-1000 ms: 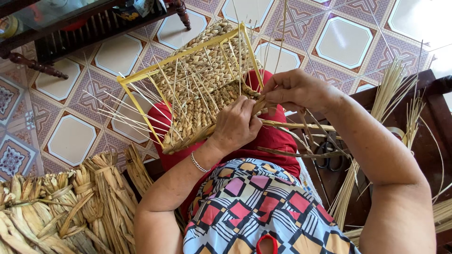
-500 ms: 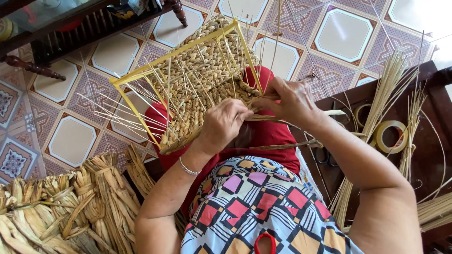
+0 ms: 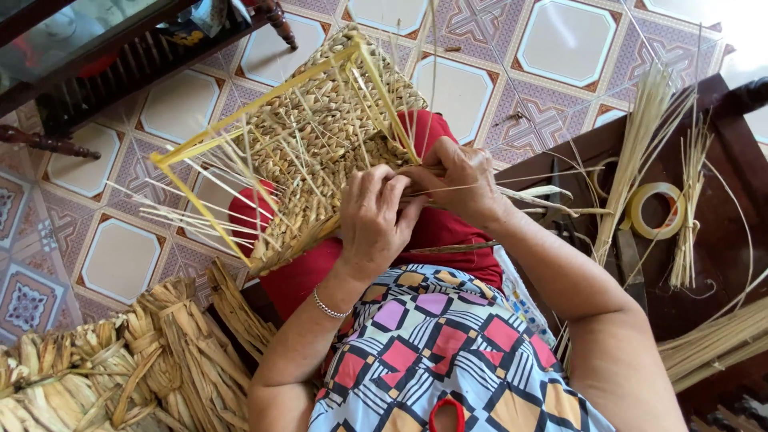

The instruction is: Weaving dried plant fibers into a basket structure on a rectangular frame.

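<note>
Our left hand (image 3: 374,218) curled against the half-woven straw basket on its yellow frame (image 3: 320,136) on our lap, our right hand (image 3: 452,182) pinching pale strands at its edge, fingertips hidden behind knuckles, pinch point unclear.

Silver bracelet (image 3: 328,304) on left wrist; bare forearms; multicoloured geometric-print top (image 3: 448,360); red trousers (image 3: 320,268).

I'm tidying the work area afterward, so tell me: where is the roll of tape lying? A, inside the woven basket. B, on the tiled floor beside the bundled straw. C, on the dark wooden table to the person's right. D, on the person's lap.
C: the roll of tape lies flat on the dark wooden table, between loose reed stalks, right of the right hand.
</note>
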